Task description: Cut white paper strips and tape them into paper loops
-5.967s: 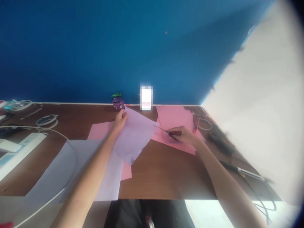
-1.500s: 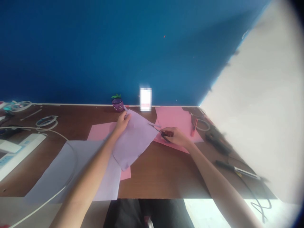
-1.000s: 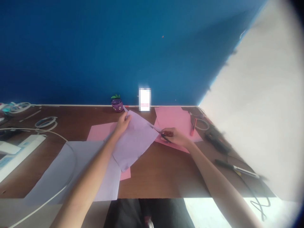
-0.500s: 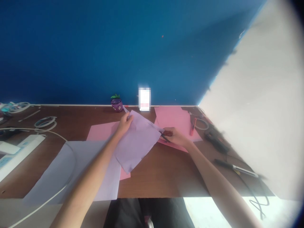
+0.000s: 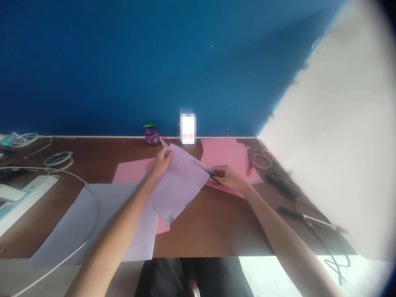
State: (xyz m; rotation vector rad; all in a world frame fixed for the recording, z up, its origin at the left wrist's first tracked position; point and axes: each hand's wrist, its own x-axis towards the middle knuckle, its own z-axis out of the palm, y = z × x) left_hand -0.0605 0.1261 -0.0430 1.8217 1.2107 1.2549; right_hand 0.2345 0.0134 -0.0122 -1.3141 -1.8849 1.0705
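My left hand (image 5: 163, 160) pinches the upper left corner of a purple sheet of paper (image 5: 181, 185), which is held tilted above the table. In my right hand (image 5: 225, 176) is a pair of scissors (image 5: 214, 178), its handles wrapped by my fingers. The blades lie along the sheet's upper right edge, where a narrow strip of paper shows beside them. How far apart the blades are is hard to see. Under my left forearm a larger lavender sheet (image 5: 74, 222) lies flat, partly over a pink sheet (image 5: 131, 171).
Pink sheets (image 5: 224, 150) lie back right with a red pen-like object (image 5: 251, 165) on them. A purple pot-like figure (image 5: 152, 137) and a bright blurred screen (image 5: 188, 129) stand by the blue wall. A power strip (image 5: 27, 202) and cables are left; a dark-handled tool (image 5: 306, 218) lies right.
Almost nothing differs. The purple sheet's lower corner has shifted slightly, and the scissors have moved a little at the sheet's edge. Both hands keep their places.
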